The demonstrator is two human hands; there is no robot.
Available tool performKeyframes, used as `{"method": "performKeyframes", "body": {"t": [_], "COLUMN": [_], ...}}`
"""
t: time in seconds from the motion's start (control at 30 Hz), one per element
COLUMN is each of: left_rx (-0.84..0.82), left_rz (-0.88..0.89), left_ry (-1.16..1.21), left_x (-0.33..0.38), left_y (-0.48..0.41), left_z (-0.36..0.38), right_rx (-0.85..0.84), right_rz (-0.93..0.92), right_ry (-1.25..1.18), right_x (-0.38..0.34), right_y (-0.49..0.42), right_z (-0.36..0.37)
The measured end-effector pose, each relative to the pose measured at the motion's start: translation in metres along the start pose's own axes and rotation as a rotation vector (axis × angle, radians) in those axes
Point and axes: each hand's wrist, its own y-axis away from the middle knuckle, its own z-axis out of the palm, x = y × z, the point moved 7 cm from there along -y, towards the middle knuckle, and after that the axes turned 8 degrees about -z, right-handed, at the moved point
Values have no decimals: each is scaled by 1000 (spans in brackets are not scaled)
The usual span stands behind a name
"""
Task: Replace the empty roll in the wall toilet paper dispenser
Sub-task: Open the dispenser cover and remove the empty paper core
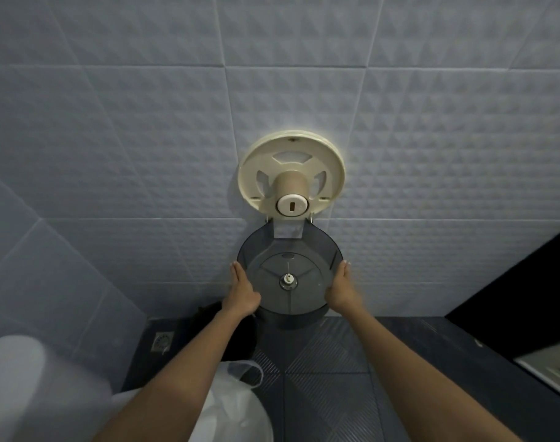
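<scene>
The round cream dispenser back plate is fixed to the tiled wall. An empty brown cardboard core sits on its spindle, capped by a white hub. The smoky grey cover hangs swung down below the plate on its hinge. My left hand presses flat against the cover's left rim and my right hand against its right rim, holding it between them.
A white plastic bag lies on the dark floor tiles under my left arm, with a dark object behind it. A floor drain is at the left. A white toilet fills the lower left corner. A dark partition stands at right.
</scene>
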Motion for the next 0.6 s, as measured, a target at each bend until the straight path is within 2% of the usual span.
{"method": "performKeyframes", "body": {"t": [0.3,0.6], "left_rx": [43,9], "left_rz": [23,42], "left_ry": [-54,46], "left_x": [-10,-7], "left_y": [-8,-10], "left_z": [10,7], "right_rx": [11,62], "right_rz": [-2,15], "right_ry": [67,45], "right_x": [18,16], "right_y": [-6,-7], "right_z": [18,23]}}
